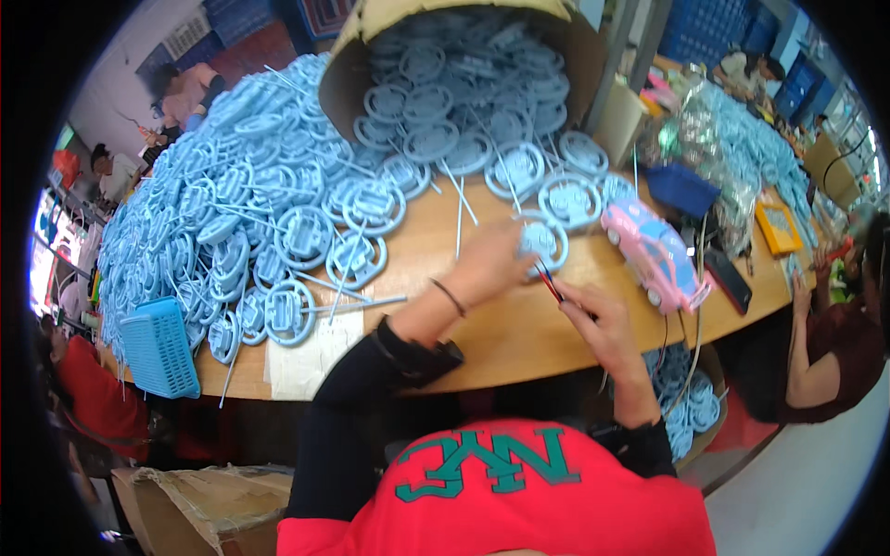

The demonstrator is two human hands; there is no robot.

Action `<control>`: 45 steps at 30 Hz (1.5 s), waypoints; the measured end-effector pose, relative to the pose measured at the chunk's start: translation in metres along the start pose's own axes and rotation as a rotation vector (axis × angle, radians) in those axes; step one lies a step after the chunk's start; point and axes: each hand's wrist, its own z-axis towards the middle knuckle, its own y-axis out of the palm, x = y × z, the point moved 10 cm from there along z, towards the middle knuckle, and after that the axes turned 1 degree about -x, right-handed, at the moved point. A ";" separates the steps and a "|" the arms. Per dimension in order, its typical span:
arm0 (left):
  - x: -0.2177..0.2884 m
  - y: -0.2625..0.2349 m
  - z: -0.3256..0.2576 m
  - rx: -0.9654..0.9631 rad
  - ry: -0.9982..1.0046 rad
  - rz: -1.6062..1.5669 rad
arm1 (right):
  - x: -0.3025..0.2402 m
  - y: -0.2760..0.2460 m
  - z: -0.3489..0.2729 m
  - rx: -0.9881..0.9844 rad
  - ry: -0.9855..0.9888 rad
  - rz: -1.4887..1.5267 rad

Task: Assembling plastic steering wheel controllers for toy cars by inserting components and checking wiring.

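Observation:
Smeared by motion, my left hand [487, 266] is over the table beside a light-blue plastic ring part [545, 243]. Its fingertips reach the part's lower edge, and I cannot make out whether they grip it. The fingers of my right hand [603, 320] are closed on a thin red-and-dark piece [551, 283], which looks like wires or a slim tool. This piece points up toward the ring part and my left fingertips. More ring parts with molded centers, such as one ring [570, 201], lie just beyond. A pink toy car [654, 255] with blue windows stands right of my hands.
A large heap of blue ring parts with thin rods [269, 176] covers the left. A tipped cardboard drum [338, 93] spills more at the back. A blue basket [159, 347], dark-blue tray [683, 190] and black phone [729, 281] stand around the wooden table [436, 357]. Co-workers sit nearby.

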 end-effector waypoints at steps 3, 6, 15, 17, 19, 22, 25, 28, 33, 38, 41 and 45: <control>0.032 0.035 0.013 0.165 0.177 0.305 | 0.020 -0.023 -0.011 0.124 0.029 0.064; 0.041 0.041 0.014 0.177 0.177 0.478 | 0.031 -0.032 -0.016 0.175 0.072 0.116; -0.034 -0.034 -0.022 0.107 -0.358 0.038 | 0.016 -0.001 0.001 0.031 0.031 0.040; -0.054 -0.048 -0.042 0.228 -0.429 -0.536 | 0.005 0.005 0.005 0.019 -0.037 0.082; -0.067 -0.045 -0.055 0.379 -0.427 -1.249 | -0.005 0.011 0.010 -0.001 -0.083 0.097; -0.050 -0.031 -0.060 0.264 -0.318 -1.452 | -0.028 0.016 0.017 -0.020 -0.153 0.052; -0.036 -0.019 -0.069 0.187 -0.276 -1.449 | -0.033 0.018 0.020 0.012 -0.175 -0.075; -0.023 -0.016 -0.070 0.160 -0.186 -1.370 | -0.038 0.018 0.020 0.034 -0.172 -0.238; -0.025 -0.008 -0.069 0.084 -0.235 -1.504 | -0.047 0.022 0.019 -0.038 -0.238 -0.363; -0.044 0.002 -0.073 0.196 -0.320 -1.439 | -0.047 0.029 0.019 -0.102 -0.248 -0.441; -0.047 -0.003 -0.075 0.276 -0.317 -1.437 | -0.045 0.033 0.018 -0.126 -0.234 -0.511; -0.052 0.001 -0.076 0.239 -0.326 -1.442 | -0.044 0.038 0.020 -0.142 -0.221 -0.553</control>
